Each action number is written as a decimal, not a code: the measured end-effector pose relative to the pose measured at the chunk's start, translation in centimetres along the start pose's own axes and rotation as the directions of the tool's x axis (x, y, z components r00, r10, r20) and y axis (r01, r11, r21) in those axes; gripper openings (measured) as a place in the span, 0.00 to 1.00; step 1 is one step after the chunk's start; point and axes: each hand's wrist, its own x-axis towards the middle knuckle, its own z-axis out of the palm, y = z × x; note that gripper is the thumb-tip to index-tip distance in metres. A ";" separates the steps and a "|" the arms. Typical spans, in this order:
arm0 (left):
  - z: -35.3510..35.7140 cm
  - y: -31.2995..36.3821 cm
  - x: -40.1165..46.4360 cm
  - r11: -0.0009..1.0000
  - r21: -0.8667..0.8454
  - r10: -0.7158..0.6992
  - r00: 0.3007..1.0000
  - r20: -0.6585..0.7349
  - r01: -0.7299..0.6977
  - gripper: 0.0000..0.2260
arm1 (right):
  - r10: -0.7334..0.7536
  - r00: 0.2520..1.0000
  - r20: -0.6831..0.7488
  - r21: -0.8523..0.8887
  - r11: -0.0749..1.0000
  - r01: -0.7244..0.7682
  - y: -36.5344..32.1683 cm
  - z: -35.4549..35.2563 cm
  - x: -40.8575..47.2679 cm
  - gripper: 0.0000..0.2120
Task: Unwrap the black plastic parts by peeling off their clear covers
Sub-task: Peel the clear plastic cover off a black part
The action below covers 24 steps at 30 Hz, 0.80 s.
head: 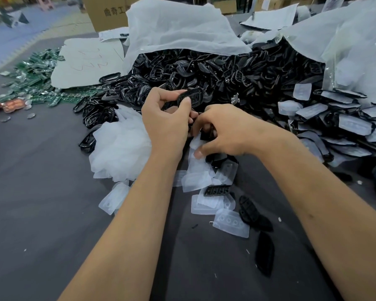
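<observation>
My left hand (167,120) grips a black plastic part (190,97) between thumb and fingers, above the dark table. My right hand (224,131) sits just right of it, fingers curled round a clear cover (196,142) and another black piece (206,134) that is mostly hidden under the hand. Both hands meet in the middle of the view. Behind them lies a large heap of bare black parts (215,72). At the right lie several black parts still in clear covers (354,124).
A mound of peeled clear covers (119,148) lies left of my hands; more covers (230,222) and loose black parts (217,190) lie below them. Green circuit boards (37,83) are at far left. White bags (178,29) and a cardboard box (106,11) stand behind.
</observation>
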 end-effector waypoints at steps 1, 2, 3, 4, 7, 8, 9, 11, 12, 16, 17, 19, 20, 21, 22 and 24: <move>0.0 0.0 0.0 1.000 -0.004 -0.004 1.000 -0.003 0.004 0.09 | 0.007 1.000 -0.009 0.007 1.000 -0.007 0.2 0.0 0.0 0.18; 0.0 0.1 0.0 1.000 -0.009 -0.007 1.000 -0.006 0.007 0.09 | 0.006 1.000 -0.030 0.013 1.000 -0.005 0.3 -0.1 -0.1 0.15; 0.0 0.1 0.1 1.000 -0.014 -0.009 1.000 -0.010 0.009 0.09 | -0.002 0.998 -0.061 0.026 1.000 0.003 0.5 -0.1 -0.1 0.11; 0.1 0.1 0.1 1.000 -0.019 -0.012 1.000 -0.014 0.011 0.09 | -0.010 0.996 -0.092 0.050 0.999 0.014 0.6 -0.1 -0.2 0.07; 0.1 0.1 0.1 1.000 -0.014 -0.021 0.999 -0.032 0.021 0.08 | -0.025 0.990 -0.140 0.202 0.978 0.053 1.1 -0.4 -0.5 0.03; 0.1 0.1 0.1 1.000 -0.012 -0.021 0.999 -0.035 0.020 0.08 | -0.024 0.988 -0.154 0.280 0.958 0.067 1.3 -0.6 -0.6 0.03; 0.1 0.2 0.1 1.000 -0.012 -0.016 0.999 -0.036 0.015 0.08 | -0.023 0.984 -0.174 0.352 0.932 0.084 1.5 -0.6 -0.7 0.03; 0.0 0.2 0.0 0.999 0.033 0.023 0.999 -0.043 -0.021 0.09 | -0.024 0.970 -0.244 0.481 0.865 0.142 1.6 -0.6 -0.8 0.04; 0.0 0.3 0.0 0.997 0.065 0.043 0.998 -0.046 -0.040 0.09 | -0.010 0.959 -0.284 0.560 0.810 0.174 1.8 -0.5 -0.9 0.04; 0.0 0.3 0.0 0.999 0.032 -0.011 1.000 -0.027 0.012 0.07 | 0.172 0.936 -0.306 0.849 0.494 0.187 2.5 0.0 -0.7 0.05; 0.0 0.3 0.0 0.999 0.033 -0.021 1.000 -0.020 0.022 0.07 | 0.216 0.935 -0.282 0.895 0.409 0.175 2.5 0.2 -0.7 0.05; 0.1 0.5 0.0 0.999 0.034 -0.020 1.000 0.004 0.019 0.08 | 0.265 0.931 -0.250 0.938 0.303 0.166 2.7 0.7 -0.6 0.03; 0.1 0.5 0.0 0.999 0.032 -0.016 1.000 0.019 0.015 0.09 | 0.272 0.931 -0.244 0.945 0.284 0.165 2.7 0.9 -0.6 0.02; 0.1 0.6 0.0 0.999 0.032 -0.015 0.999 0.035 0.014 0.09 | 0.272 0.931 -0.242 0.947 0.274 0.166 2.6 1.1 -0.6 0.02; 0.1 0.6 0.0 0.999 0.033 -0.017 0.999 0.051 0.016 0.09 | 0.270 0.932 -0.241 0.949 0.268 0.168 2.6 1.1 -0.6 0.02; 0.2 0.7 -0.1 0.999 0.038 -0.027 0.996 0.087 0.024 0.08 | 0.262 0.935 -0.239 0.952 0.251 0.173 2.5 1.0 -0.7 0.04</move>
